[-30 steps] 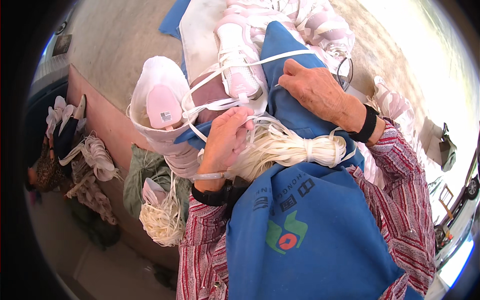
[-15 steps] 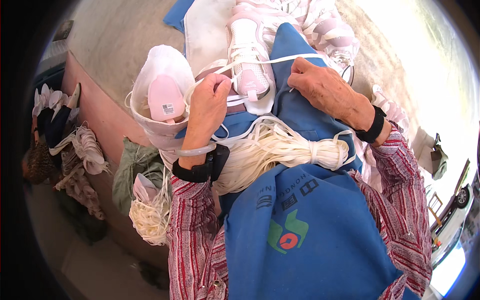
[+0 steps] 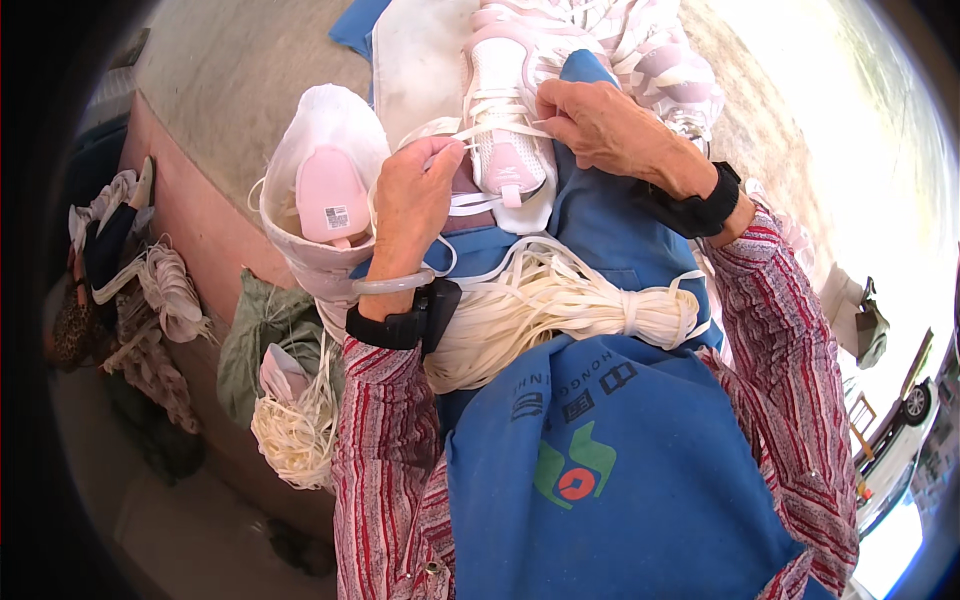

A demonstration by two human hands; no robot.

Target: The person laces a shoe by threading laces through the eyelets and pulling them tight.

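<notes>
A pink and white sneaker [image 3: 500,100] lies in front of me, its toe away and its heel end closer. White laces cross its upper. My left hand [image 3: 415,195], beside the shoe's left edge, is closed in a pinch on a white shoelace [image 3: 468,146]. On the other side my right hand [image 3: 605,125] pinches lace close to the eyelets, its fingertips partly hidden. Across my lap lies a bundle of cream-coloured laces [image 3: 550,315], tied near its right end. A blue apron [image 3: 610,450] covers my lap.
To the left, a white shoe-shaped holder [image 3: 330,115] contains a pink insole [image 3: 335,190]. More pink and white shoes [image 3: 670,75] are piled at the far side. A green sack [image 3: 265,340] and a tangle of laces [image 3: 290,440] hang at lower left, near a pinkish ledge [image 3: 190,190].
My right hand has moved left and up, to the shoe's right edge. The lace stretched across to the right is now drawn in. My left hand has barely shifted.
</notes>
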